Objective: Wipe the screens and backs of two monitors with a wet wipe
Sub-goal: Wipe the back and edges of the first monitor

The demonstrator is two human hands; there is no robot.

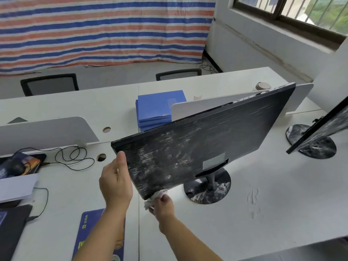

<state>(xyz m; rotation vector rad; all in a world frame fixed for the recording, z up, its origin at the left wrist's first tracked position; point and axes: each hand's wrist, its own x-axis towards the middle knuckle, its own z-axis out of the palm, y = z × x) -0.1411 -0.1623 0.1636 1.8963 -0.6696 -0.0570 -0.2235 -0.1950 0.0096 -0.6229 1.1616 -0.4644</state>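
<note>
Presently the near monitor stands on its round base on the white worktop, its back toward the camera and tilted. The back is black with pale streaks and smears; a grey label sits low on it, text unreadable.

Left hand: at the monitor's left edge, thumb up along the rim, fingers curled round behind the panel and hidden. It grips that edge.

Right hand: just under the monitor's lower left corner, closed round a crumpled white wet wipe. The wipe touches the corner; most of it is buried in the fist, so its full shape cannot be made out.

Second monitor: to the right of the near monitor, well apart, cut off by the frame edge; only part of a panel and a round base show. Which face it turns cannot be told.

Behind the near monitor: a white divider panel, partly hidden, and a stack of blue folders, its lower right part covered by the monitor's top edge.
</note>
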